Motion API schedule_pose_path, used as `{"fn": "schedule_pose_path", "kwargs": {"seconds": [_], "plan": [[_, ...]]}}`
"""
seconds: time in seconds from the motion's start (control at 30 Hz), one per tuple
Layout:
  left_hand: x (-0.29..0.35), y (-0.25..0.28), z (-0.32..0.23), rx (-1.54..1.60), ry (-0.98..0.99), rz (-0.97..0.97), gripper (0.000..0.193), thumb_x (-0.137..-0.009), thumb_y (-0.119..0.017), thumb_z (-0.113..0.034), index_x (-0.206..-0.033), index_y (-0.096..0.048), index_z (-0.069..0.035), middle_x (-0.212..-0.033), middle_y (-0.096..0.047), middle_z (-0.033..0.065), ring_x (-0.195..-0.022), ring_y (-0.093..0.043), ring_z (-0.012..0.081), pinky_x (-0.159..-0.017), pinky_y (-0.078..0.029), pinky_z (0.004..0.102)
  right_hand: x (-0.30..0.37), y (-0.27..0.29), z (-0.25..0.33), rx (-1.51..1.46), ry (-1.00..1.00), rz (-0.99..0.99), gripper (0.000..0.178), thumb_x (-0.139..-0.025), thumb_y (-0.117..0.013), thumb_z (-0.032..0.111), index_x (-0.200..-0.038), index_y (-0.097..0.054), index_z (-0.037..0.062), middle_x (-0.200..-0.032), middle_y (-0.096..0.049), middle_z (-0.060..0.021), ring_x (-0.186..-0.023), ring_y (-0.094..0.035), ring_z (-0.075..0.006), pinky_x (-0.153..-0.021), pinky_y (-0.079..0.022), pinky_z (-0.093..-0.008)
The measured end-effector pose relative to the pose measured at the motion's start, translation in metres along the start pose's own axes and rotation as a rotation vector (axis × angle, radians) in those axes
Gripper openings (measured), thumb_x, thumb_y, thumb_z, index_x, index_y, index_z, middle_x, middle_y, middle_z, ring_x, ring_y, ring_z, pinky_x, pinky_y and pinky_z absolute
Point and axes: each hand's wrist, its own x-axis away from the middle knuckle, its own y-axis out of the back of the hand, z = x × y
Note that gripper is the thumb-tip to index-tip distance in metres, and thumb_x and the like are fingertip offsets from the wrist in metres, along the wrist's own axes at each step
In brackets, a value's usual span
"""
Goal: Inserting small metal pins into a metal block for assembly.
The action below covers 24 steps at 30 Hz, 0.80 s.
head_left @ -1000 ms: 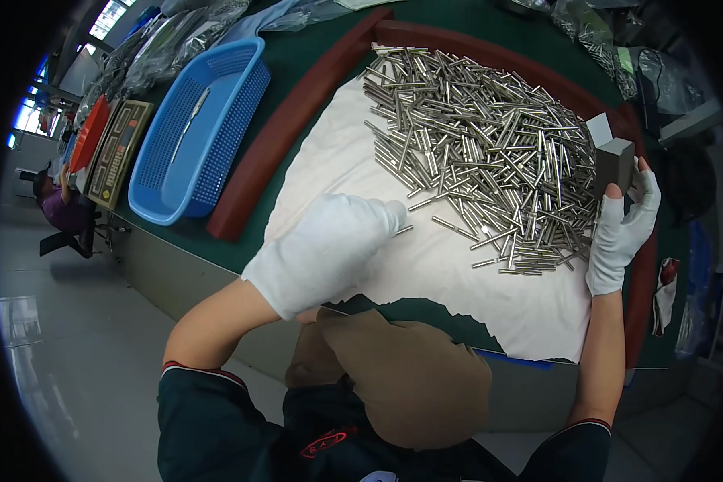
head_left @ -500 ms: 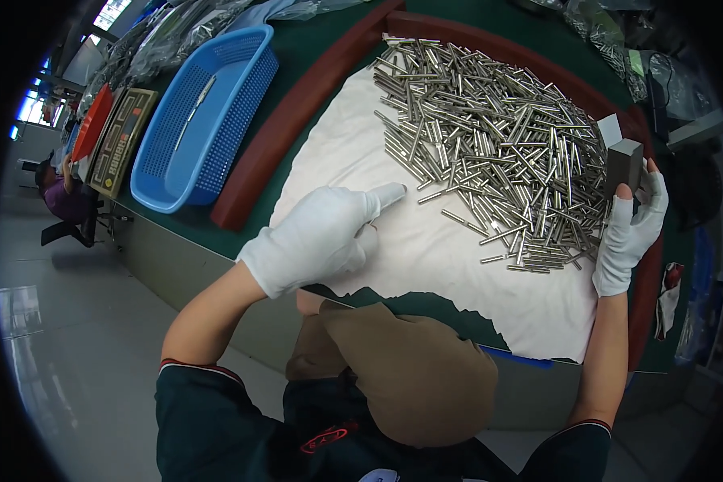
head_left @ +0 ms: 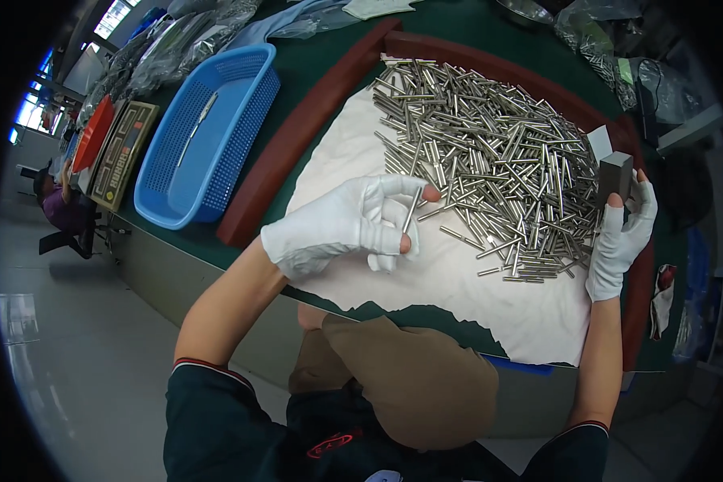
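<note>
Bright, even indoor light, glints on the metal pins (head_left: pixel 490 161), sharp centre, fisheye bending and dark rim.

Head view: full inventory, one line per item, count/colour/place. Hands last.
metal pins: large pile, too many to count, silver, on the white cloth
white cloth: one, white, spread on the table in front of the person
red-brown rail: one, curved around the cloth's far and left edges
green table: one, dark green
blue basket: one, left of the rail, a thin metal piece inside
panel device: one, dark with tan frame, left of the basket
plastic bags: several, clear, far left
grey block: one, in the right hand
left hand: white glove, pinching a single pin
right hand: white glove, holding the block
</note>
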Motion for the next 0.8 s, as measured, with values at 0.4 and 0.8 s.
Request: {"fn": "schedule_pose_path", "kwargs": {"seconds": [0.4,0.8], "plan": [[-0.036,0.018,-0.003,0.025,-0.306,-0.127,0.069,-0.087,-0.062,-0.007,-0.144,-0.024,-0.004,-0.089,-0.066,0.0144,-0.077,-0.067,0.0196,-0.071,-0.054,0.0274,-0.005,-0.064,0.082,0.031,0.278,0.140,0.071,-0.075,-0.075,0.040,-0.127,-0.045,0.0009,-0.121,-0.048,-0.0118,-0.109,-0.050,-0.0229,-0.095,-0.039,-0.0344],[0.005,0.019,0.009,0.056,-0.401,-0.384,0.072,-0.084,-0.058,0.005,-0.146,-0.023,-0.008,-0.109,-0.062,0.0173,-0.091,-0.065,0.0200,-0.076,-0.056,0.0302,0.015,-0.123,0.102,0.023,0.420,0.311,0.077,-0.071,-0.077,0.041,-0.128,-0.043,0.0009,-0.120,-0.049,-0.0161,-0.108,-0.050,-0.0279,-0.094,-0.041,-0.0380]]}}
